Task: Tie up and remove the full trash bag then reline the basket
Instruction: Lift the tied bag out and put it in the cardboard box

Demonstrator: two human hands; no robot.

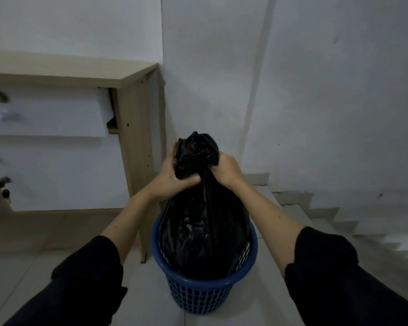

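A: Starting wide: what is standing where?

B: A wooden desk (137, 118) is standing against the wall on the left, stairs (327, 215) are dropping away on the right, and the blue basket (205, 292) is sitting on the tiled floor (33, 278) between them, just beside the desk's side panel.

A: And the trash bag?

B: The black trash bag (203, 231) is bulging up out of the basket, its lower part sitting inside the rim. Its neck is being gathered well above the rim.

A: So which step is in hand?

B: I am judging it as the tying step. The left hand (172, 175) is closing around the gathered neck from the left, thumb pressing across the front. The right hand (224, 170) is clenching the plastic on the other side. Both grips are closed on the bag, and the bunched top is sticking up above them.

A: Is a knot forming?

B: The light is dim and the plastic is all black folds, so I cannot tell whether a knot is already there or only a twist.

A: What is the next move calling for?

B: Probably cinching the neck tight with the hands pulling against each other, then lifting straight up so that the bag is clearing the rim without dragging the light basket along. The relining is not yet begun; no fresh liner is showing.
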